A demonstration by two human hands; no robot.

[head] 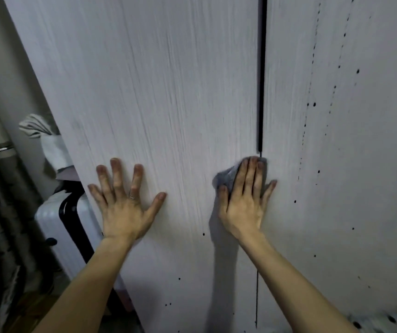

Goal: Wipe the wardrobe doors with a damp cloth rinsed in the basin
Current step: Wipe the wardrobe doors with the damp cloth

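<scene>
Head view shows the right hand (243, 200) laid flat on a grey cloth (227, 176), fingers straight and close together, pressing it to the wardrobe where the left door (168, 92) meets the right door (372, 176). Nothing curls round the cloth; it is only pinned under palm and fingers, with a crumpled corner showing left of the hand. It sits at the lower end of the dark gap (262, 68) between the doors, the fingertips reaching that seam. The left hand (125, 205) lies spread and flat on the left door, well to the left of the cloth, holding nothing, and seems to brace the panel. The step in hand looks like wiping along the door edge by the seam. To do it well, pressure should go evenly through the whole palm, since a cloth held only by flat fingers can slide out or bunch. Strokes are best run up and down with the streaked grain, and the bracing hand should steady the door so it does not give. Trails of dark specks (314, 104) run down the right door, so most of the work seems to lie there; working from the top down would avoid smearing them over cleaned surface. The basin is out of view, so the cloth must leave the door for rinsing. A white suitcase (48, 224) stands at the left.
</scene>
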